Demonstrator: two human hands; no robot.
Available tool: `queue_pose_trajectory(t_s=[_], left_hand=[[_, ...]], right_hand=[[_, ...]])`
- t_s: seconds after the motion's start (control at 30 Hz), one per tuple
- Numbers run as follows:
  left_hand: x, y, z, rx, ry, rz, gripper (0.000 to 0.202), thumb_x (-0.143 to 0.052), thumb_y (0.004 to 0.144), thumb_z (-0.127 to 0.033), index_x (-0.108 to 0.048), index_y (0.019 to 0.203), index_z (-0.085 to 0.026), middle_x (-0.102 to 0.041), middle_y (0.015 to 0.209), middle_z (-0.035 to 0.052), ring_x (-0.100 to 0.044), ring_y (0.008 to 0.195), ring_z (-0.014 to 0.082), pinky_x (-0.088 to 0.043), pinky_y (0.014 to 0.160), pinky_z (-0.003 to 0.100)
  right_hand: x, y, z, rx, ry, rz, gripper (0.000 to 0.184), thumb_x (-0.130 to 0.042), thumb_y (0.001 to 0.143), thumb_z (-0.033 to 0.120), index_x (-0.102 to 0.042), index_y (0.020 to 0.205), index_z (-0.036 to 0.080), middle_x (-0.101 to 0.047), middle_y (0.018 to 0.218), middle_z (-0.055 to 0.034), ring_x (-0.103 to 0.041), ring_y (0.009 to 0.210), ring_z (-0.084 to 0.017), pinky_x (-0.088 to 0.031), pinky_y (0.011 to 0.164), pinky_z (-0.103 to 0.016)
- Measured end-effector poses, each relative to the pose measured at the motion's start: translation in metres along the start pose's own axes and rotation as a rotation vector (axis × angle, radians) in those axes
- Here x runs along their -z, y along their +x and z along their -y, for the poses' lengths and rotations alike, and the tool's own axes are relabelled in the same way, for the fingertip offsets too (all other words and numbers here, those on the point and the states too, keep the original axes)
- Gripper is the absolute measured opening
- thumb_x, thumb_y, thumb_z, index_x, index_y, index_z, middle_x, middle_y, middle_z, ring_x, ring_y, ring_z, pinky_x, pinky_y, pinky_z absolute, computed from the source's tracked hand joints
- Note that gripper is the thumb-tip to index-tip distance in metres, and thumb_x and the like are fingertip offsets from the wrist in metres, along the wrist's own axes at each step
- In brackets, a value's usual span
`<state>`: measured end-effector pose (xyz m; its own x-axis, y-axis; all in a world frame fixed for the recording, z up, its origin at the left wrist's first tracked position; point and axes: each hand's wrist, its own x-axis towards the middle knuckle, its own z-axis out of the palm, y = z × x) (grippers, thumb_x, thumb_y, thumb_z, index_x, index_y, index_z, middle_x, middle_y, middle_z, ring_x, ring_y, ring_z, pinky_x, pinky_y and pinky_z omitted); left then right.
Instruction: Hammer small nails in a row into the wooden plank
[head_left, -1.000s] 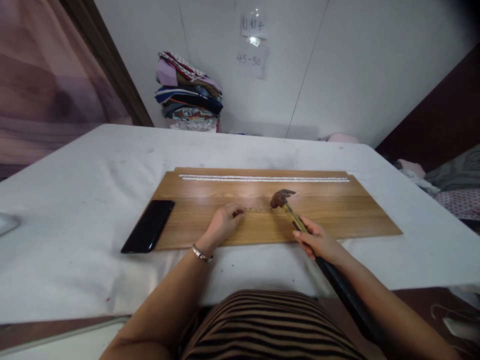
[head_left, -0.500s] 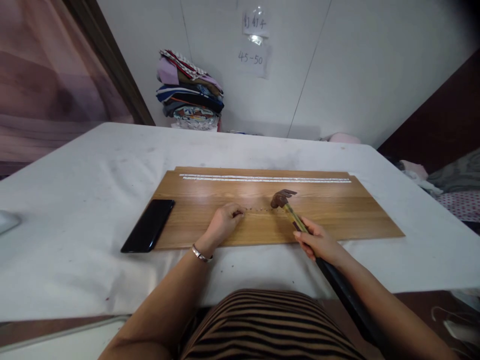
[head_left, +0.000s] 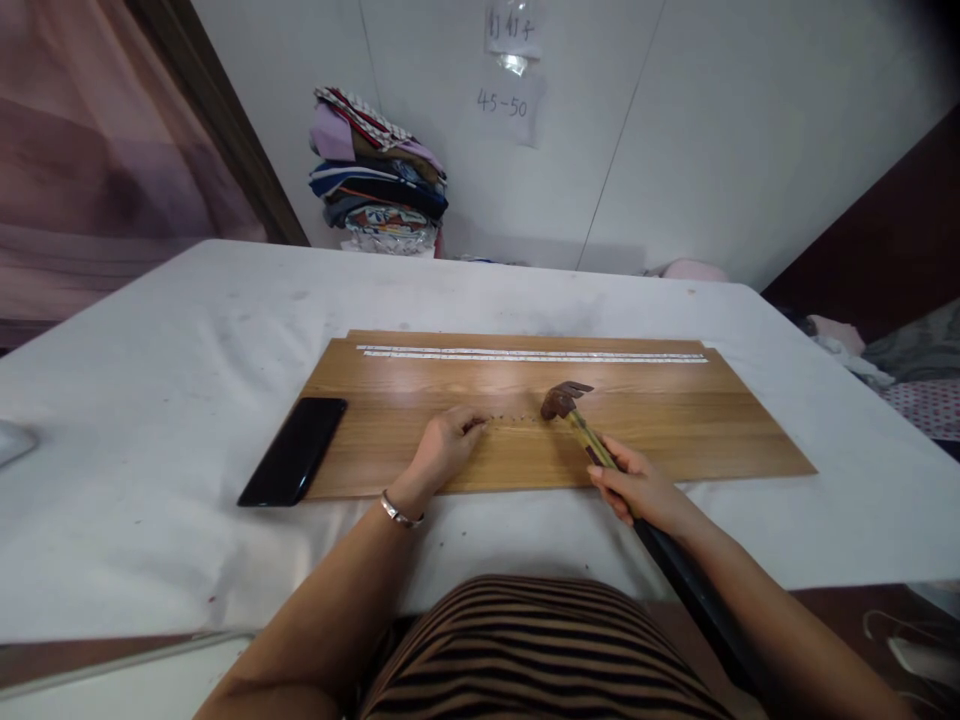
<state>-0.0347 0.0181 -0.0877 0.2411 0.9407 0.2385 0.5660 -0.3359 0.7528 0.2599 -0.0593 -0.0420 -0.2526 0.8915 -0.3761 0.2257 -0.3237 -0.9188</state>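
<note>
A claw hammer [head_left: 587,437] with a rusty brown head and a yellowish and black handle is gripped in my right hand [head_left: 634,485]. Its head hovers over the wooden board [head_left: 697,430], near the right end of a row of small nails [head_left: 514,418]. At the left end of that row, my left hand [head_left: 448,445] is closed in a pinch against the board. Between thumb and fingertips is what looks like a small nail, mostly hidden by the fingers.
Two white measuring strips [head_left: 532,355] run along the board's far side. A black phone [head_left: 296,452] overlaps the board's left edge. The board lies on a white-covered table [head_left: 135,430]. Behind stands a pile of folded cloths [head_left: 379,175] by the wall.
The view has shifted slightly. My left fingers have drawn a little closer together at the row's end; my right hand and the hammer stay almost in place.
</note>
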Motion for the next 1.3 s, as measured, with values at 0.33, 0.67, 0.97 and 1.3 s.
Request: queue_pose_trajectory(t_s=[0.33,0.67,0.97,1.3], left_hand=[[-0.0004,-0.0007,0.0033,0.021,0.038,0.031,0.022,-0.055,0.085,-0.021,-0.073,0.098,-0.022,-0.076,0.099,0.0010,-0.070,0.090,0.0180,-0.055,0.085,0.030],[0.0001,-0.0003,-0.0001,0.001,0.043,0.057,0.023,-0.055,0.084,-0.017,-0.072,0.099,-0.023,-0.076,0.097,0.0011,-0.070,0.088,0.0173,-0.055,0.080,0.028],[-0.0007,-0.0020,-0.0008,0.053,0.024,0.042,0.025,-0.057,0.083,-0.019,-0.071,0.104,-0.022,-0.075,0.087,-0.0003,-0.069,0.078,0.0148,-0.054,0.075,0.025],[-0.0008,-0.0023,0.0017,0.054,0.045,0.059,0.013,-0.059,0.082,-0.021,-0.069,0.091,-0.021,-0.073,0.082,-0.0012,-0.066,0.072,0.0133,-0.050,0.068,0.023]], right_hand=[[0.0007,0.0019,0.0013,-0.006,0.021,0.014,0.042,-0.058,0.088,0.036,-0.046,0.125,0.021,-0.042,0.048,0.0114,-0.033,0.034,-0.007,-0.032,0.032,-0.016],[0.0016,0.0023,0.0014,-0.009,0.022,0.021,0.037,-0.059,0.088,0.038,-0.049,0.118,0.020,-0.043,0.050,0.0106,-0.034,0.035,-0.006,-0.032,0.032,-0.016],[0.0004,0.0013,0.0057,-0.026,0.028,0.003,0.048,-0.060,0.086,0.039,-0.047,0.128,0.020,-0.042,0.050,0.0108,-0.034,0.035,-0.007,-0.032,0.033,-0.017],[0.0027,0.0022,-0.0022,-0.024,0.036,0.011,0.049,-0.060,0.087,0.040,-0.047,0.130,0.020,-0.043,0.051,0.0104,-0.035,0.035,-0.007,-0.032,0.033,-0.018]])
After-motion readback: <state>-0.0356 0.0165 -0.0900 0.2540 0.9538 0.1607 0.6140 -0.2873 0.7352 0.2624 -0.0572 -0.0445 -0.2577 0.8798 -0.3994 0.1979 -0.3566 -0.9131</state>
